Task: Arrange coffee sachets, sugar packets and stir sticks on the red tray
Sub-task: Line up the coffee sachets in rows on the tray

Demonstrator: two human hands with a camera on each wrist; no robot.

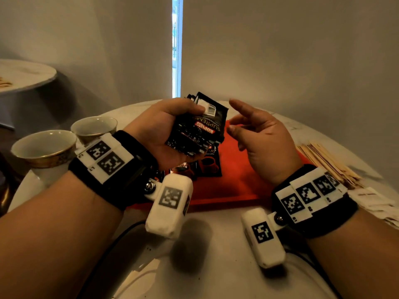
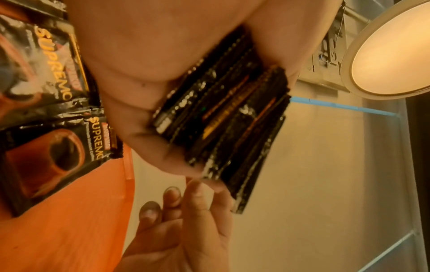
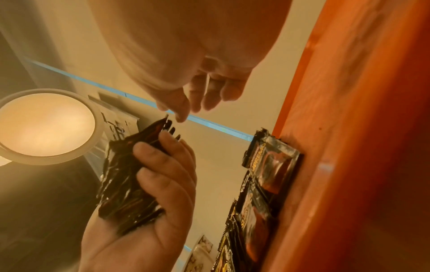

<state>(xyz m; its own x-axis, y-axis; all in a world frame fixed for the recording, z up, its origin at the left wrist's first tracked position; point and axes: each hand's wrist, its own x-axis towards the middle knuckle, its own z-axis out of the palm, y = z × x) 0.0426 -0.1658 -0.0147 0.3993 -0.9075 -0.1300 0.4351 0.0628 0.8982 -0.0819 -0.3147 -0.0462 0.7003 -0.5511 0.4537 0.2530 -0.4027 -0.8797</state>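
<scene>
My left hand grips a stack of black coffee sachets above the red tray; the stack's edges show in the left wrist view, and again as a dark bundle in the right wrist view. My right hand hovers just right of the stack, fingers loosely spread, holding nothing. Several coffee sachets lie in a row on the tray's left part. Wooden stir sticks lie on the table right of the tray. White sugar packets are piled at the right edge.
Two gold-rimmed cups stand at the left of the round white table. A cable runs over the table's front. Another round table stands at the back left.
</scene>
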